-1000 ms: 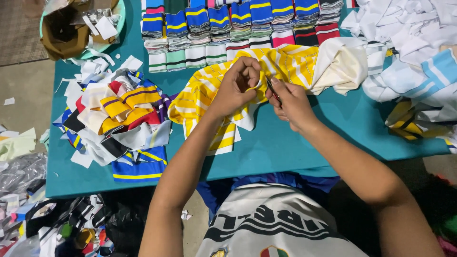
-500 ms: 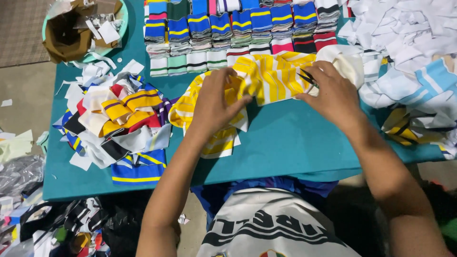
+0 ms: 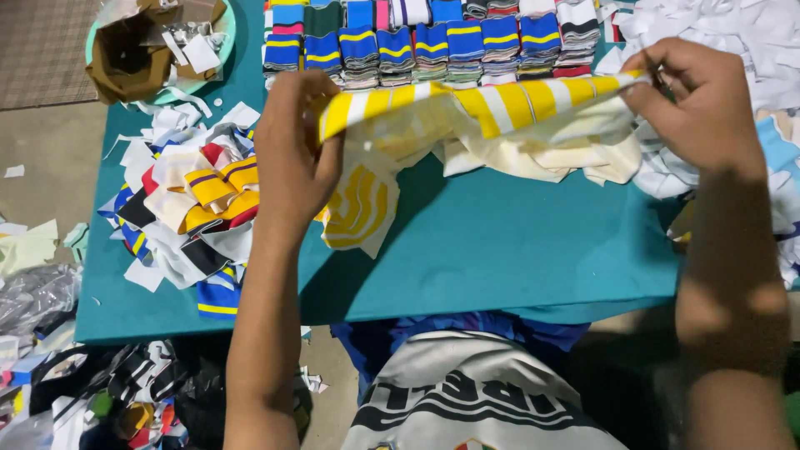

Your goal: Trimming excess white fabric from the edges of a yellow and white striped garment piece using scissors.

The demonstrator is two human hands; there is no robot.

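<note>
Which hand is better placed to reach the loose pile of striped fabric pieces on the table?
Left. The left hand grips the yellow-and-white striped cloth right beside the loose pile; the right hand holds the far end.

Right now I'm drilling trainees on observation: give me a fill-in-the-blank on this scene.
1. The left hand and right hand stretch a yellow-and-____ striped fabric strip.
2. The table is covered in ____ cloth.
3. The folded striped stacks lie ____ the strip.

Missing words: white; teal; beyond

The striped cloth (image 3: 500,104) hides the left hand's fingertips (image 3: 321,125) and part of the folded stacks (image 3: 417,46) behind it; those stacks run off the top edge.
</note>
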